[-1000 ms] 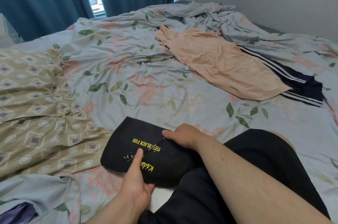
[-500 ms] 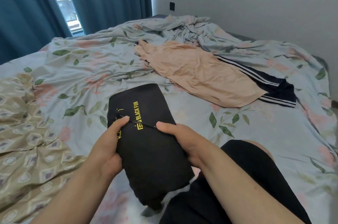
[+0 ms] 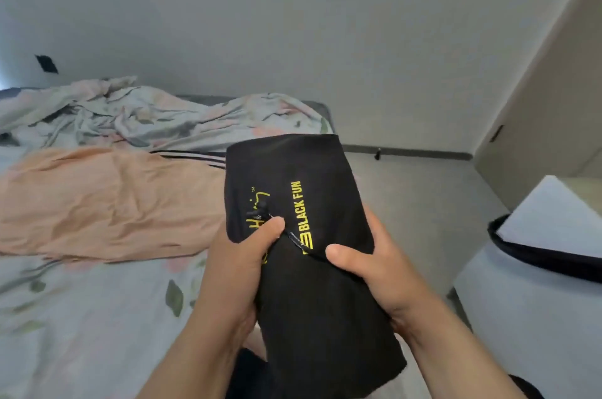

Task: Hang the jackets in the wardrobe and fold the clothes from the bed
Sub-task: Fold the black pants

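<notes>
Over the bed (image 3: 81, 317) edge, the folded black garment (image 3: 312, 317) is held clear of bedding: left hand (image 3: 234, 268) grips its left side, right hand (image 3: 374, 271) its right. Long axis runs fwd, away from the person; set-down spot prob. rightward, not in view.

1. A folded black garment (image 3: 312, 284) with yellow "BLACK FUN" lettering is held up at 5 o'clock, over the near edge of the bed (image 3: 81, 317).
2. The left grip (image 3: 241, 265) holds its left side, thumb pressed on the front beside a thin black cord (image 3: 294, 240).
3. The right grip (image 3: 374, 271) holds its right side, thumb on the front and fingers behind.
4. At 9 o'clock a peach garment (image 3: 107, 203) lies flat on the bed, partly covering a dark striped garment (image 3: 192, 155).
5. Crumpled floral bedding (image 3: 146, 115) is heaped at 10 o'clock against the wall.
6. A beige panel (image 3: 553, 89) stands at 2 o'clock.
</notes>
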### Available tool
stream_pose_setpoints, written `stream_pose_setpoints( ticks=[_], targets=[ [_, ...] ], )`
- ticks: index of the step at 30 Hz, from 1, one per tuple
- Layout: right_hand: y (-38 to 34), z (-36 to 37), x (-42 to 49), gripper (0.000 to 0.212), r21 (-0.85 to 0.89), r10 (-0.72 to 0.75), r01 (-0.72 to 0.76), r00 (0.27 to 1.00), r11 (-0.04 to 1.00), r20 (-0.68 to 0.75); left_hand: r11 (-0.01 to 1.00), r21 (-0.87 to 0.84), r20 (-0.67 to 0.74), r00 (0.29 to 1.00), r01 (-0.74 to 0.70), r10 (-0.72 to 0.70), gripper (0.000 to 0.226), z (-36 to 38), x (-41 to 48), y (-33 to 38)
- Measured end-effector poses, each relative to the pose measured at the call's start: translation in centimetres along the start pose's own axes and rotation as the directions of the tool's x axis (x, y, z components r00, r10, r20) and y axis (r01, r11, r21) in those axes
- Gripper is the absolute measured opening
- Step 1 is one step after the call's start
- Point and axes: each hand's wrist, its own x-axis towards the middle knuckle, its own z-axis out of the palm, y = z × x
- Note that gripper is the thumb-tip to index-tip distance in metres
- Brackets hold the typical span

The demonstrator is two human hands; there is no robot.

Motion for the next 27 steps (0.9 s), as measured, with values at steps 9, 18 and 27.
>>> stream_pose_setpoints(
  ticks=[9, 18, 27],
  targets=[
    [8.4, -13.9, 1.2, 0.061, 0.187, 0.190, -0.143, 0.946, 0.972, -0.263, 0.938, 0.236, 0.132, 0.948, 0.253, -0.288, 0.039, 9.4, 7.4, -12.2],
    [13.0, -18.0, 7.5, 0.074, 0.065, 0.332, -0.325, 0.922, 0.943, -0.202, 0.874, 0.358, -0.130, 0.945, 0.327, -0.301, 0.056, 10.6, 13.2, -18.6],
    [5.8, -22.5, 9.6, 0.068, 0.178, 0.429, -0.397, 0.878, 0.900, -0.212, 0.815, 0.479, -0.147, 0.945, 0.326, -0.291, 0.041, 18.9, 14.5, -12.7]
  ],
)
